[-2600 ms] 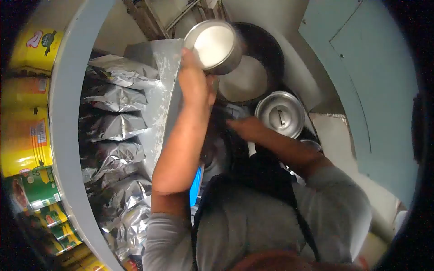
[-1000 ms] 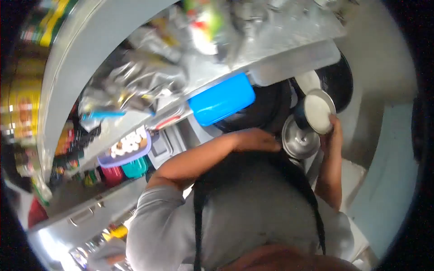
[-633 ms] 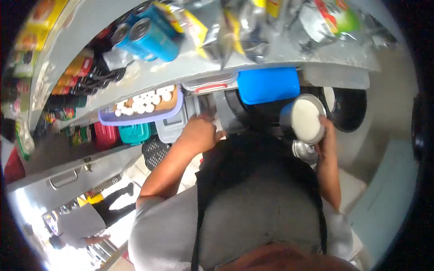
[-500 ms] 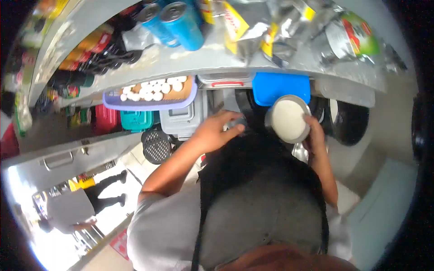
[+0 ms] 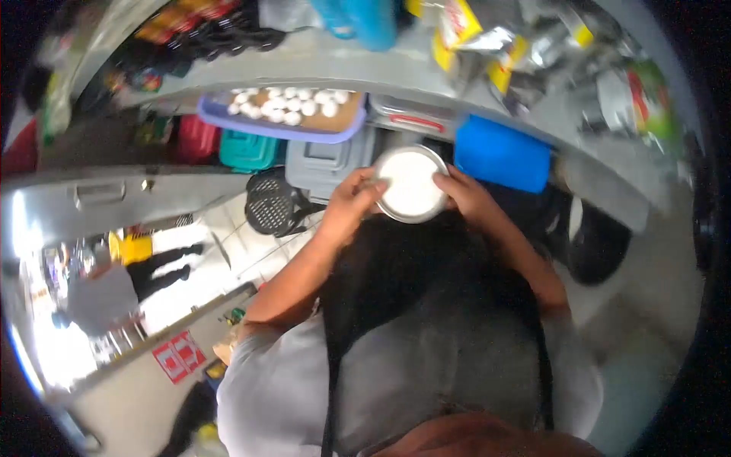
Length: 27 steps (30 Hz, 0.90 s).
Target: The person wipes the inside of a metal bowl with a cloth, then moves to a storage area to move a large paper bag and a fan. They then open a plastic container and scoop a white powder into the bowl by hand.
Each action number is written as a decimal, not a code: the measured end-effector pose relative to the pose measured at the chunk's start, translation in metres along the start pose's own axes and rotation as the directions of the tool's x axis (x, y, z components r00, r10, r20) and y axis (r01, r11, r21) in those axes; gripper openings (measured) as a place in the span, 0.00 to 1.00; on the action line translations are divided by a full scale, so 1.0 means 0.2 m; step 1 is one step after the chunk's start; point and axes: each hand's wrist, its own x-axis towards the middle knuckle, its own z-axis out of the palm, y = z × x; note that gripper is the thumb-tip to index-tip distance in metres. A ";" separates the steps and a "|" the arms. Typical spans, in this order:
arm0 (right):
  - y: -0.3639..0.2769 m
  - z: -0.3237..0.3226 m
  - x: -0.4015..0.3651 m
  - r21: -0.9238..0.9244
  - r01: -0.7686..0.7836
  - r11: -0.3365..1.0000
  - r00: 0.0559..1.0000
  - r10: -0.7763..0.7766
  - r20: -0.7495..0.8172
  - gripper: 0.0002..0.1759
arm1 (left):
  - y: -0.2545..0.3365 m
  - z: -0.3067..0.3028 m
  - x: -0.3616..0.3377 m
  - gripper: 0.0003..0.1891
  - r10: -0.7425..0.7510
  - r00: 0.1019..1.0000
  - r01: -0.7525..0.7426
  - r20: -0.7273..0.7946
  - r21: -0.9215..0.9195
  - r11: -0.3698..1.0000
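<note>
The round metal pot (image 5: pixel 411 183) is sitting between both hands, held up in front of the chest, its open top facing the camera and showing a flat white filling. The left hand (image 5: pixel 352 204) is gripping the pot's left rim with curled fingers, and the right hand (image 5: pixel 466 199) is clasping the opposite side, so the pot is being pinched from two sides. No writing is showing on the pot.

Just behind it a grey lidded box (image 5: pixel 329 161) is standing, with a blue container (image 5: pixel 502 154) to its right and a teal box (image 5: pixel 247 151) and a red box (image 5: pixel 196 137) to its left. A purple tray (image 5: pixel 228 116) of small white round pieces is lying above them, under a grey shelf (image 5: pixel 304 68) carrying foil packs whose print is too blurred to read. A black perforated basket (image 5: pixel 270 206) is resting below the teal box. At lower left a red sign (image 5: pixel 173 356) is bearing white marks that cannot be read, and another person (image 5: pixel 99 295) in grey is standing well apart.
</note>
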 end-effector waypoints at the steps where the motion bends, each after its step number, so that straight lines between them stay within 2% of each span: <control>1: 0.08 -0.04 0.04 0.038 0.056 0.998 0.998 -0.054 -0.035 0.33 | -0.08 -0.04 0.09 0.26 0.014 0.997 -0.020 0.079 0.070 0.997; 2: 0.17 -0.07 0.07 0.066 0.121 0.990 0.991 -0.116 -0.072 0.33 | -0.08 -0.02 0.11 0.26 -0.004 0.991 -0.007 0.135 0.079 0.997; 3: 0.20 -0.09 0.06 0.149 0.108 0.983 0.979 -0.079 -0.187 0.33 | -0.06 0.00 0.13 0.27 0.096 0.965 -0.153 0.244 0.228 0.962; 4: 0.24 -0.13 0.07 0.156 0.118 0.981 0.970 -0.080 -0.231 0.33 | -0.04 0.00 0.15 0.29 0.185 0.914 -0.315 0.361 0.345 0.884; 5: 0.30 -0.20 0.06 0.230 0.149 0.962 0.950 -0.075 -0.303 0.34 | -0.14 -0.05 0.23 0.32 0.165 0.852 -0.351 0.498 0.308 0.884; 6: 0.34 -0.23 0.04 0.300 0.183 0.936 0.929 -0.064 -0.365 0.34 | -0.15 -0.06 0.22 0.33 0.085 0.855 -0.139 0.511 0.068 0.988; 7: 0.36 -0.23 0.01 0.315 0.263 0.912 0.876 -0.089 -0.473 0.34 | -0.13 -0.13 0.17 0.33 0.058 0.788 -0.274 0.613 0.265 0.924; 8: 0.33 -0.20 -0.02 0.312 0.301 0.901 0.793 -0.055 -0.607 0.33 | -0.02 -0.20 0.10 0.33 0.006 0.720 -0.418 0.694 0.427 0.802; 9: 0.32 -0.21 -0.05 0.321 0.291 0.901 0.739 0.001 -0.674 0.31 | 0.10 -0.26 0.03 0.33 0.001 0.710 -0.424 0.704 0.427 0.799; 11: 0.33 -0.21 -0.06 0.297 0.366 0.882 0.649 -0.013 -0.760 0.29 | 0.29 -0.41 -0.06 0.32 -0.401 0.691 -0.180 0.602 0.680 0.711; 12: 0.37 -0.26 -0.04 0.290 0.387 0.875 0.611 -0.008 -0.792 0.29 | 0.30 -0.52 -0.08 0.32 -0.406 0.676 -0.200 0.615 0.684 0.702; 13: 0.37 -0.27 -0.02 0.283 0.409 0.868 0.587 -0.012 -0.810 0.29 | 0.29 -0.64 -0.09 0.31 -0.403 0.706 -0.165 0.583 0.689 0.706; 14: 0.35 -0.28 -0.01 0.284 0.289 0.914 0.534 0.092 -0.840 0.28 | 0.29 -0.74 -0.10 0.31 -0.395 0.734 -0.136 0.552 0.689 0.712; 15: 0.33 -0.29 0.00 0.296 0.165 0.941 0.465 0.190 -0.865 0.28 | 0.27 -0.85 -0.10 0.31 -0.386 0.721 -0.172 0.576 0.688 0.706; 16: 0.33 -0.30 0.03 0.287 0.192 0.939 0.443 0.178 -0.879 0.28 | 0.26 -0.97 -0.10 0.30 -0.333 0.708 -0.207 0.623 0.633 0.746; 18: 0.32 -0.30 0.14 0.246 0.219 0.944 0.303 0.174 -0.937 0.26 | 0.27 -1.13 -0.12 0.29 -0.265 0.691 -0.259 0.672 0.573 0.777; 19: 0.31 -0.30 0.18 0.238 0.236 0.942 0.299 0.163 -0.940 0.26 | 0.28 -1.20 -0.13 0.30 -0.208 0.644 -0.337 0.737 0.516 0.787; 21: 0.31 -0.32 0.21 0.212 0.429 0.878 0.220 0.127 -0.967 0.23 | 0.31 -1.28 -0.14 0.30 -0.125 0.538 -0.437 0.834 0.402 0.804; 22: 0.33 -0.33 0.21 0.203 0.438 0.876 0.213 0.118 -0.970 0.23 | 0.33 -1.31 -0.16 0.30 -0.117 0.532 -0.448 0.838 0.396 0.801; 24: 0.31 -0.35 0.25 0.194 0.542 0.817 0.247 0.066 -0.967 0.24 | 0.38 -1.35 -0.20 0.29 -0.034 0.437 -0.602 0.899 0.320 0.731; 25: 0.30 -0.26 0.26 0.099 0.563 0.820 0.126 0.033 -0.992 0.24 | 0.41 -1.36 -0.21 0.29 -0.002 0.370 -0.656 0.929 0.263 0.708; 26: 0.31 -0.23 0.25 0.073 0.531 0.844 0.143 -0.005 -0.990 0.23 | 0.44 -1.39 -0.23 0.29 0.014 0.373 -0.673 0.928 0.259 0.693; 27: 0.40 -0.22 0.28 -0.056 0.474 0.879 0.117 -0.126 -0.985 0.21 | 0.45 -1.41 -0.25 0.29 0.042 0.365 -0.671 0.930 0.232 0.705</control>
